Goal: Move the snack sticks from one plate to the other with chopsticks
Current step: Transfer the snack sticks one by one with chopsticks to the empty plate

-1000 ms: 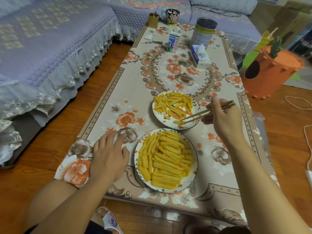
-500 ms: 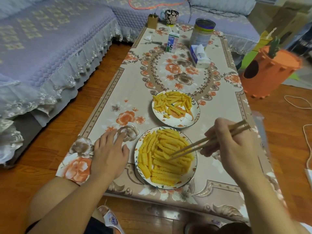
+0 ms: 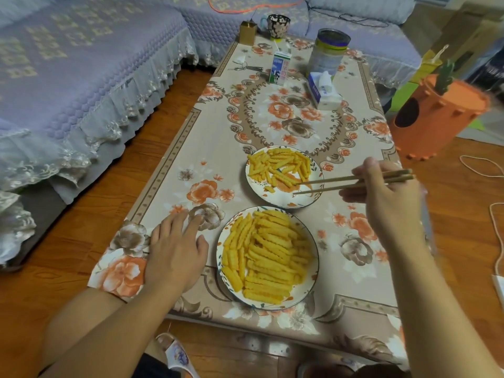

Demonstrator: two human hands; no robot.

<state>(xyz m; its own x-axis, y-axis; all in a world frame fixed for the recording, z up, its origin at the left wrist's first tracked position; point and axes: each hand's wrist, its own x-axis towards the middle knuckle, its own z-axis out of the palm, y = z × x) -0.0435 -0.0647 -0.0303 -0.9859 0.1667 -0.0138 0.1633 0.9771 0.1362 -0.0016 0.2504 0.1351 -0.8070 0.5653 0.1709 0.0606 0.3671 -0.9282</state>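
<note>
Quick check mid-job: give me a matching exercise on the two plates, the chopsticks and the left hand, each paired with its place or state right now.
Things:
1. near plate
2. far plate
3. chopsticks
4. left hand

Places or states:
A. tips over the sparser plate
B. flat on the tablecloth beside the near plate
C. heaped with snack sticks
D. part bare, fewer sticks

Pairs: 1-C, 2-D, 3-A, 4-B

Far end of floral tablecloth (image 3: 174, 170): milk carton (image 3: 281, 69), tin can (image 3: 329, 50), tissue box (image 3: 324, 91), mug (image 3: 277, 24), scissors (image 3: 246, 68). Orange carrot-shaped bin (image 3: 436, 118) on floor.
</note>
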